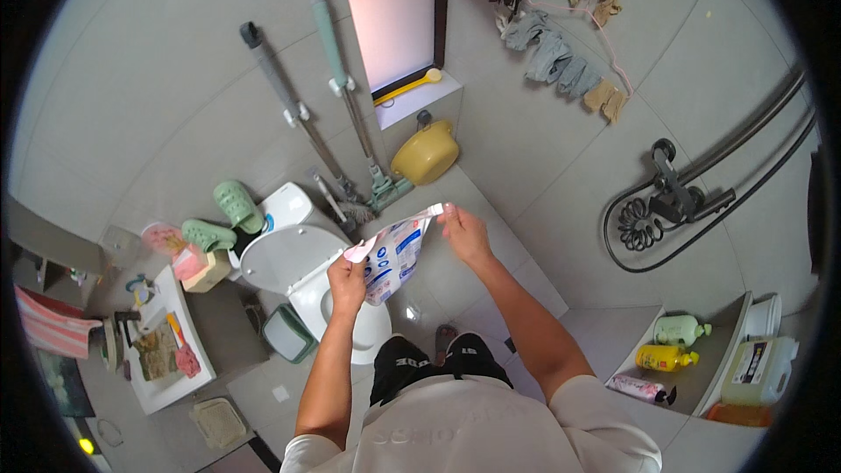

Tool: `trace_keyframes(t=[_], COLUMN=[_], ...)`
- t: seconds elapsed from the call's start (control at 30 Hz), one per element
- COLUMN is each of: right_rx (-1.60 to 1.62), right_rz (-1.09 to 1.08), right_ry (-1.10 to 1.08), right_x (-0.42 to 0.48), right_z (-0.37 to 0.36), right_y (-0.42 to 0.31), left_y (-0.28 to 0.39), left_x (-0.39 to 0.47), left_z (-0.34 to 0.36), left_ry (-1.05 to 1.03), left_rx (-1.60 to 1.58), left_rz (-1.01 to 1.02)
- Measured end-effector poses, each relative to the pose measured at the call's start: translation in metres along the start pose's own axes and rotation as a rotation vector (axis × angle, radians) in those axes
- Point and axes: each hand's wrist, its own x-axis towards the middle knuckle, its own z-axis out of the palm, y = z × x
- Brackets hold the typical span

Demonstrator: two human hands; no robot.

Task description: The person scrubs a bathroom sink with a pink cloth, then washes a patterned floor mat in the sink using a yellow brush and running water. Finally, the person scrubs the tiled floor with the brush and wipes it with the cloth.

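Note:
A printed plastic pouch (396, 259), white and blue, hangs between my two hands in front of my body. My left hand (347, 282) grips its left edge, near a pale pink flap. At the upper right corner, my right hand (465, 234) pinches the white top edge. The pouch bears writing and small symbols; what it holds cannot be seen. Below and left of it is a white toilet (371, 335) with its lid (289, 256) raised. The pouch hides part of the floor and the edge of the bowl.
A green-rimmed bin (289, 332) stands left of the toilet. Mops (335, 66) and a yellow basin (427, 152) hang on the wall. The washbasin (204, 374) is at left, a shower fixture (677, 197) at right. Pump bottles (667, 358) stand in a niche. Green clogs (238, 205) are near the tank.

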Motion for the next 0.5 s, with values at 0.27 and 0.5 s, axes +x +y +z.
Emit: trace_keyframes(t=[0.27,0.5], right_rx=[-0.430,-0.535], right_rz=[-0.887,-0.782], right_ry=[0.252,0.199], right_x=[0.109,0.237], right_z=[-0.064,-0.087], right_y=[-0.023,-0.038], left_y=[0.015,-0.010], left_x=[0.117,0.254], left_z=[0.106,0.163], left_ry=[-0.095,-0.175], left_rx=[0.093,0.057], left_rz=[0.066,0.145])
